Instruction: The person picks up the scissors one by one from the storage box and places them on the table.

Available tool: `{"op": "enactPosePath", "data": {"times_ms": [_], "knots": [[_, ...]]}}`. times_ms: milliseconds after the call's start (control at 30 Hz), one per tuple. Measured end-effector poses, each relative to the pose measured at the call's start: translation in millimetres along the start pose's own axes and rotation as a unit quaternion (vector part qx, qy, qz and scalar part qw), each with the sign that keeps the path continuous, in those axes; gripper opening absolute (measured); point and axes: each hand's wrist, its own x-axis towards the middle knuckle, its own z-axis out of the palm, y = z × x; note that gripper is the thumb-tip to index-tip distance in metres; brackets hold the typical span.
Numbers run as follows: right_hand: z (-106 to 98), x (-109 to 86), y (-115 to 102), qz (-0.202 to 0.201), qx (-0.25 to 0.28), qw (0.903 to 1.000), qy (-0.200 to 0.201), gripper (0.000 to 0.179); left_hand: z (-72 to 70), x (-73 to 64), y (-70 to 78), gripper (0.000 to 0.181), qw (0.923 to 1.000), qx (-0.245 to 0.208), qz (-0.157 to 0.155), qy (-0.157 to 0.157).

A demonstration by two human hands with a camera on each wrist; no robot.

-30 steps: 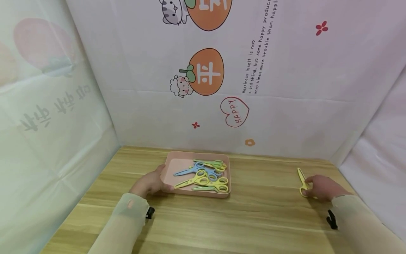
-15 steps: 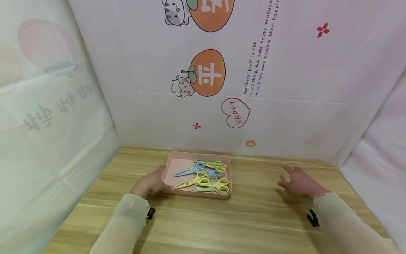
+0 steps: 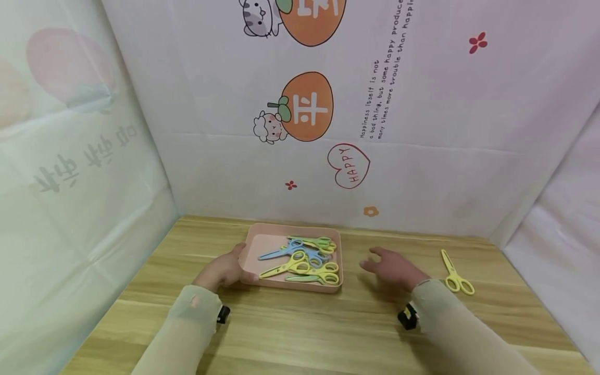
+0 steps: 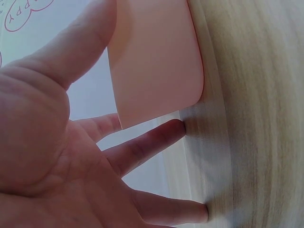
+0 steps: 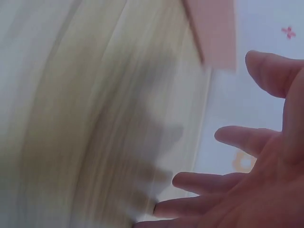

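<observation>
My left hand [image 3: 225, 268] holds the pink tray [image 3: 257, 246] at its near left corner. In the left wrist view the thumb lies along one wall of the tray [image 4: 156, 57] and the forefinger meets another, while other fingertips rest on the table. Inside the tray lie several scissors: blue scissors [image 3: 275, 253], yellow scissors [image 3: 281, 269] and green-handled scissors [image 3: 313, 241]. To the tray's right, my right hand [image 3: 394, 268] hangs above the table with fingers spread and nothing in them. Yellow scissors [image 3: 451, 273] lie alone on the table, right of that hand.
The wooden table [image 3: 300, 333] runs back to a printed white sheet [image 3: 211, 177], close behind the tray. More white sheeting [image 3: 562, 219] rises on the right, and a side sheet [image 3: 94, 234] stands on the left.
My right hand has let go of the single yellow scissors, leaving them on the right of the table, and has swept left toward the tray. The left hand and tray stay put.
</observation>
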Motion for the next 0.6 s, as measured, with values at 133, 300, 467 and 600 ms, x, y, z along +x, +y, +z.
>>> {"op": "enactPosePath", "data": {"times_ms": [133, 300, 467, 600], "knots": [[10.0, 10.1, -18.2, 0.002, 0.034, 0.9994, 0.01, 0.074, 0.1, 2.0, -0.7, 0.117, 1.0, 0.003, -0.001, -0.002], [23.1, 20.7, -39.7, -0.011, 0.081, 0.9961, 0.033, 0.057, 0.7, 5.6, -3.8, 0.118, 1.0, 0.004, -0.003, -0.002], [32.7, 26.6, -62.3, -0.038, 0.063, 0.9964, 0.042, 0.051, 0.7, 6.4, -4.2, 0.117, 1.0, 0.002, -0.003, -0.006], [36.6, 33.9, -77.7, -0.104, -0.032, 0.9925, 0.057, 0.045, -0.1, 4.8, -2.5, 0.117, 0.9999, 0.0, -0.004, -0.01]]}}
